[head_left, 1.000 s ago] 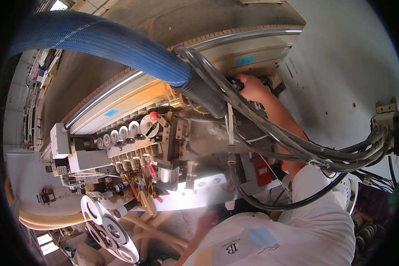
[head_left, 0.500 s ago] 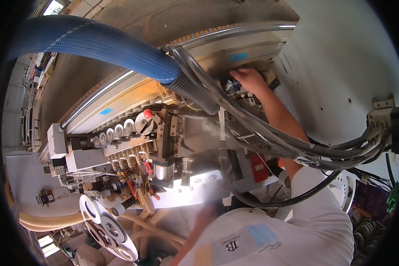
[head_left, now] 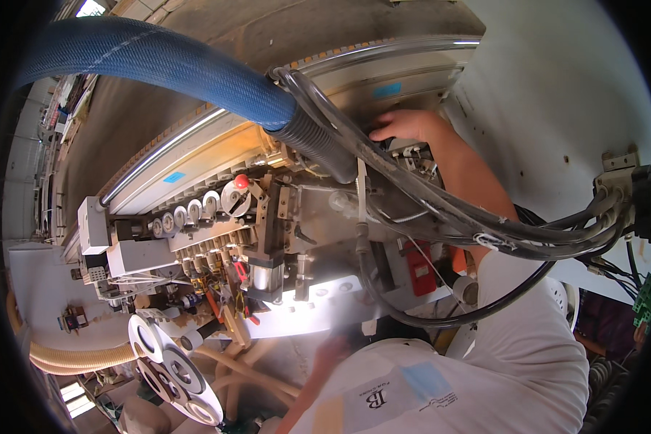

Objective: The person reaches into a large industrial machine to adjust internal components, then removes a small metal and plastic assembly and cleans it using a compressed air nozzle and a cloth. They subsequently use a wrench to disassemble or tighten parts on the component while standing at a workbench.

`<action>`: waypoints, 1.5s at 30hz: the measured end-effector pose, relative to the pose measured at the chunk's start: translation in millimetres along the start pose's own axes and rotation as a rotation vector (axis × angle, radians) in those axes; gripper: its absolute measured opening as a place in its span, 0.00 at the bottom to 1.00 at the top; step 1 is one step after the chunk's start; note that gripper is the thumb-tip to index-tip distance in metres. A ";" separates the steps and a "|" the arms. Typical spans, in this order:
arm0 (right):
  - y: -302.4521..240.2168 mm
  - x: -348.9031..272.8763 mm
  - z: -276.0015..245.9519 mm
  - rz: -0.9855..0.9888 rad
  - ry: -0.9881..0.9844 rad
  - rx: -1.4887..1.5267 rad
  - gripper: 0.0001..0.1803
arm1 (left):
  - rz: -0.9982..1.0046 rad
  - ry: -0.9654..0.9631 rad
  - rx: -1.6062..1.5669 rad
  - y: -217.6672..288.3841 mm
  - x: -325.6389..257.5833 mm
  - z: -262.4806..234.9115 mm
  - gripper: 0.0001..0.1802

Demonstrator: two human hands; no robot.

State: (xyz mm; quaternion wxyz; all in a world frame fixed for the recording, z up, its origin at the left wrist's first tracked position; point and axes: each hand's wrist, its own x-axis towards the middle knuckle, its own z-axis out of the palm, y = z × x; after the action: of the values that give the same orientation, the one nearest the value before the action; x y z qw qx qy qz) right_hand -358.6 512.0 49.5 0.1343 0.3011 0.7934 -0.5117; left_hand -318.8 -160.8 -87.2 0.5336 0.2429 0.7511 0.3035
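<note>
My right arm reaches under the bundle of dark hoses [head_left: 441, 206] to the far end of the machine. There my right hand [head_left: 409, 126] bends its fingers down around something dark beside small metal fittings [head_left: 414, 153]. What it grips is mostly hidden behind the hand and hoses. My left hand [head_left: 331, 351] hangs low near my body, in front of the white machine panel [head_left: 318, 293]. It is blurred, and its fingers cannot be made out.
A thick blue hose [head_left: 173, 65] arches across the upper left. A red-knobbed clamp unit [head_left: 264, 231] stands mid-machine, with pliers and screwdrivers [head_left: 231, 300] beside it. A red case [head_left: 418, 269] lies near my right arm. A white cover [head_left: 542, 108] rises at right.
My right hand has shifted slightly left and down into the machine, its forearm swinging right. The blue-and-white item near its fingers is now hidden. My left hand stays low.
</note>
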 end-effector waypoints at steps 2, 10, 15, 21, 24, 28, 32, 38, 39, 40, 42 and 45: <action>7.2 -0.9 3.1 -0.084 0.045 -0.133 0.37 | 0.004 -0.011 -0.014 1.9 5.1 -1.6 0.21; -8.4 -1.3 11.3 -0.074 0.094 -0.432 0.34 | 0.017 -0.008 0.062 7.0 10.5 -5.6 0.24; -21.9 -6.6 18.2 -0.027 0.107 -0.594 0.31 | 0.056 -0.030 0.032 5.0 16.7 -6.4 0.19; -1.1 -12.8 53.5 -0.252 0.615 -0.783 0.23 | 0.018 0.022 0.047 6.3 17.5 4.6 0.13; -4.4 -19.2 62.8 -0.345 0.761 -0.780 0.22 | 0.003 0.034 -0.078 5.6 13.3 6.8 0.13; 4.5 -18.2 78.9 -0.412 0.940 -0.762 0.23 | -0.310 0.026 -0.328 56.9 9.0 -2.2 0.16; 8.0 -12.4 89.1 -0.389 1.055 -0.752 0.22 | 0.017 -0.009 0.083 20.5 6.7 2.5 0.20; 28.8 -18.4 79.0 -0.610 1.004 -0.633 0.14 | -0.016 0.024 0.011 4.9 -1.4 5.3 0.20; 31.4 -21.1 79.3 -0.654 1.020 -0.613 0.13 | -0.078 0.038 -0.107 0.9 -3.4 5.4 0.19; 34.7 -25.2 79.8 -0.689 1.040 -0.597 0.12 | -0.214 0.040 -0.315 -7.6 -3.7 5.8 0.18; 42.6 -36.4 81.9 -0.755 1.081 -0.572 0.12 | -0.099 0.033 -0.168 -9.7 -1.5 3.4 0.16; 39.2 -56.9 83.8 -0.808 0.966 -0.556 0.12 | 0.360 0.023 0.463 -3.7 -0.1 -0.3 0.18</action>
State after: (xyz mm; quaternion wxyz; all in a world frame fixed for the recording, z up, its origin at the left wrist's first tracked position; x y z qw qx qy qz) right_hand -297.9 429.3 13.6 -0.3636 0.1301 0.9162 -0.1072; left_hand -319.2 -163.5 -89.7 0.3931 0.4844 0.7510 0.2166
